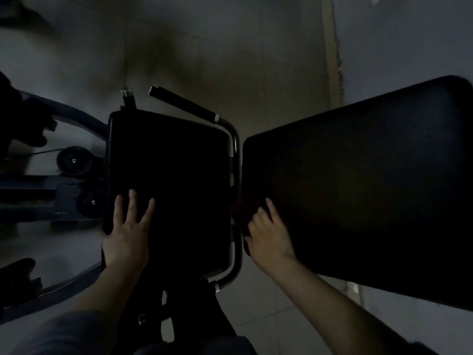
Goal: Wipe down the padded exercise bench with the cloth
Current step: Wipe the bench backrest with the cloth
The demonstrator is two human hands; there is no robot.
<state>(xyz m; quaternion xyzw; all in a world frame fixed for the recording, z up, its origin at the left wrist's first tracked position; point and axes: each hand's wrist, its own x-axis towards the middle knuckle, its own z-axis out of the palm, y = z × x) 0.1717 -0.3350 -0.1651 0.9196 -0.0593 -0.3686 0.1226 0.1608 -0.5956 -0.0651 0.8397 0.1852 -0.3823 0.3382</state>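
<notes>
Now my right hand [268,233] presses a dark reddish cloth [243,210] onto the near corner of the long black padded backrest [358,190], fingers curled over it. My left hand [128,228] lies open and flat on the square black padded seat [169,175], bracing. I'd judge long overlapping strokes with steady pressure best. Dim light hides most of the cloth and any dirt.

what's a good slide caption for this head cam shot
Dim overhead view: left hand braced flat on the seat pad, right hand pressing a dark red cloth at the backrest pad edge.
</notes>
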